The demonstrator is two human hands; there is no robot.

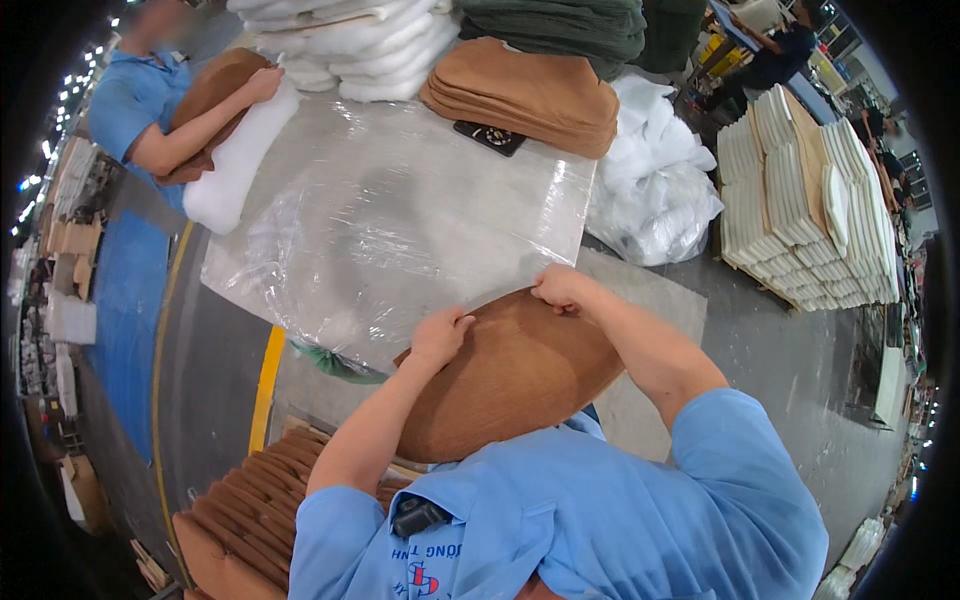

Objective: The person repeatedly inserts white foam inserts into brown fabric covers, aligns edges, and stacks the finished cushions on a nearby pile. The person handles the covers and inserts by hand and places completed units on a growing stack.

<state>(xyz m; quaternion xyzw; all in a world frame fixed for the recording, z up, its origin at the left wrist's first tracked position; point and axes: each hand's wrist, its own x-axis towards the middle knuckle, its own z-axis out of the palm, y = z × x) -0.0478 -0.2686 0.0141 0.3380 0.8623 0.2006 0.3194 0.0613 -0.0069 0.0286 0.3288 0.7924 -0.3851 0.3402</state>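
A brown fabric piece [510,385], shaped like a cushion cover, hangs in front of my chest at the near edge of the table. My left hand [440,337] is closed on its upper edge on the left, thumb on top. My right hand [565,290] pinches the same edge farther right. Between the two hands the edge is stretched into a slight curve. The cover's lower part lies against my shirt, and I cannot tell whether anything is inside it. Just beyond my hands is the plastic-wrapped tabletop [430,210].
Brown covers [525,90] are stacked at the far right, beside a dark phone [490,137]. White padding [350,40] and dark green fabric [555,25] pile up behind. At far left a co-worker [135,100] handles a brown cover and white cushion [240,165]. More brown pieces [250,510] stand near left.
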